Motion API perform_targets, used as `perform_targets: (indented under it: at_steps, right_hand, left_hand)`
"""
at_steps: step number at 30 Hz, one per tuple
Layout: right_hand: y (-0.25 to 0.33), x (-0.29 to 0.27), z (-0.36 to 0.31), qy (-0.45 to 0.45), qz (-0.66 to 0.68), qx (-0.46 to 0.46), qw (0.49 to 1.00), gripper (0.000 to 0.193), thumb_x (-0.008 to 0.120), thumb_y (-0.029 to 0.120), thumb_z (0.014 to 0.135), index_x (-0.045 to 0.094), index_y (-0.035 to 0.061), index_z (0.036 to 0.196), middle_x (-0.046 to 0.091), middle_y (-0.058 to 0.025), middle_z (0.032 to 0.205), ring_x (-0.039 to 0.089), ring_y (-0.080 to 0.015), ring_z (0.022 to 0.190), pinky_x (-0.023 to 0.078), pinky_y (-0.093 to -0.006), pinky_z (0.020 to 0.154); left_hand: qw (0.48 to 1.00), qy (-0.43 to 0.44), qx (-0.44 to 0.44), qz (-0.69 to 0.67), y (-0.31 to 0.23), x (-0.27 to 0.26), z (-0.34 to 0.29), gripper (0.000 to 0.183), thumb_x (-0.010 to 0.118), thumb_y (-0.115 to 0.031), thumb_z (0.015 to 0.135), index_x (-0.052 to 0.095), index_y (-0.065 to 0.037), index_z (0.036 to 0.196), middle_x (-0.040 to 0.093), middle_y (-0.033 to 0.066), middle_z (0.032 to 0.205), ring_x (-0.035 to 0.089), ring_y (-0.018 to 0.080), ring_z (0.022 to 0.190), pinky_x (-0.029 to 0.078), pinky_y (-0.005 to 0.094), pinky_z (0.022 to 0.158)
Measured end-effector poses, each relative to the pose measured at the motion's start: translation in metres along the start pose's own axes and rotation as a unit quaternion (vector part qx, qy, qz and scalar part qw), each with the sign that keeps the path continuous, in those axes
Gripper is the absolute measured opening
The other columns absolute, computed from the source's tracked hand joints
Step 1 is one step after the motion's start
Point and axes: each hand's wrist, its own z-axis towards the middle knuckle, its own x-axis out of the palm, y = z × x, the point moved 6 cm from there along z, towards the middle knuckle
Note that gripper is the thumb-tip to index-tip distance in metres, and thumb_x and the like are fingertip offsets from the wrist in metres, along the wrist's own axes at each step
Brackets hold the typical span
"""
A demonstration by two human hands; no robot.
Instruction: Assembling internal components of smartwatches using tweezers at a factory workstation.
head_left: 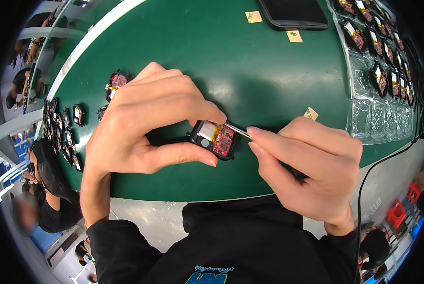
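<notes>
Between the thumb and fingers of my left hand [150, 118] is a small black device housing [191, 137], its open side facing up. Inside it lie a red circuit board [225, 140], a silver battery with yellow tape [207, 131] and a round grey part. My right hand [311, 165] pinches slim metal tweezers [239, 130]; their tip meets the housing's upper edge beside my left fingertip. Most of the tweezers is hidden inside my right hand. Beyond my left wrist lies another open housing with a red board [116, 83], and a further one is partly covered by the hand.
Many similar units [60, 128] sit in a cluster at the table's left. Clear plastic trays [382, 120] at the right hold more housings. A black phone-like slab [294, 13] and small cream stickers [253, 17] lie at the back. A co-worker [51, 189] sits at the left.
</notes>
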Motion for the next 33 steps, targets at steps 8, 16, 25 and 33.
perform_targets:
  at_steps: [8, 16, 25, 33]
  right_hand:
    - [0.005, -0.026, -0.004, -0.009, 0.113, 0.016, 0.993, 0.021, 0.083, -0.006, 0.077, 0.082, 0.0007, 0.097, 0.066, -0.0060, 0.076, 0.062, -0.0217, 0.054, 0.047, -0.0339, 0.049]
    - [0.013, -0.013, -0.014, 0.073, 0.249, -0.031, 0.965, 0.008, 0.080, 0.006, 0.091, 0.082, 0.0025, 0.099, 0.065, -0.0064, 0.078, 0.066, -0.0275, 0.062, 0.049, -0.0405, 0.054]
    - [0.010, 0.001, -0.021, 0.179, 0.077, -0.040, 0.980, 0.021, 0.077, 0.013, 0.088, 0.069, -0.0002, 0.074, 0.064, -0.0100, 0.078, 0.068, -0.0372, 0.069, 0.054, -0.0510, 0.062]
    - [0.009, 0.004, -0.019, 0.143, 0.087, -0.041, 0.985, 0.023, 0.075, 0.016, 0.090, 0.069, -0.0008, 0.075, 0.066, -0.0111, 0.080, 0.070, -0.0398, 0.074, 0.056, -0.0526, 0.064]
  left_hand:
    - [0.999, 0.011, -0.038, -0.009, -0.012, -0.007, 0.011, 0.059, 0.100, -0.030, 0.074, 0.078, -0.004, 0.121, 0.072, 0.0043, 0.089, 0.066, 0.0235, 0.081, 0.043, 0.0368, 0.079]
    - [0.989, -0.131, -0.064, 0.031, -0.007, -0.024, 0.013, 0.059, 0.101, -0.025, 0.075, 0.075, -0.002, 0.123, 0.070, 0.0064, 0.096, 0.059, 0.0170, 0.077, 0.045, 0.0296, 0.063]
    - [0.973, 0.022, 0.228, -0.040, -0.110, 0.019, 0.241, 0.045, 0.089, -0.026, 0.091, 0.073, -0.002, 0.126, 0.069, 0.0105, 0.113, 0.068, 0.0271, 0.106, 0.054, 0.0402, 0.090]
    - [0.936, 0.083, 0.342, 0.032, -0.133, 0.118, 0.331, 0.042, 0.079, -0.027, 0.099, 0.074, -0.005, 0.135, 0.070, 0.0090, 0.131, 0.064, 0.0329, 0.123, 0.050, 0.0492, 0.104]
